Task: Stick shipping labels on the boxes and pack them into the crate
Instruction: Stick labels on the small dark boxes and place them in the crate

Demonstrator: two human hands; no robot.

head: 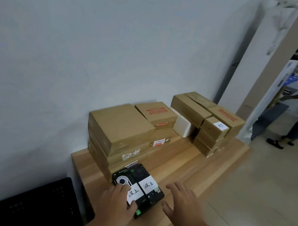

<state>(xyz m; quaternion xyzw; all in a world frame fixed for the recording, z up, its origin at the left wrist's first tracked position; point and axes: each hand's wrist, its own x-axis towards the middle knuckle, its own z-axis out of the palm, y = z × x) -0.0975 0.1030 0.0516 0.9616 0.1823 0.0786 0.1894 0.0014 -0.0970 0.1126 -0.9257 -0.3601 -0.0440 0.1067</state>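
Left hand (119,199) flat on the left black box (121,178) at the bench (186,158) front-left corner, right hand (183,202) spread open beside the right black box (156,195) (crate (36,204) sits lower-left, nearer the left hand).

Table top (186,158) is pale wood, smooth with a soft sheen. The stacked boxes (120,124) are plain brown cardboard, matt. White box (183,125) between them looks like foam, kinda grainy. The black boxes (153,195) are slightly glossy printed card with matt paper labels (148,185). Crate (34,204) is black plastic. Floor (259,190) is shiny.
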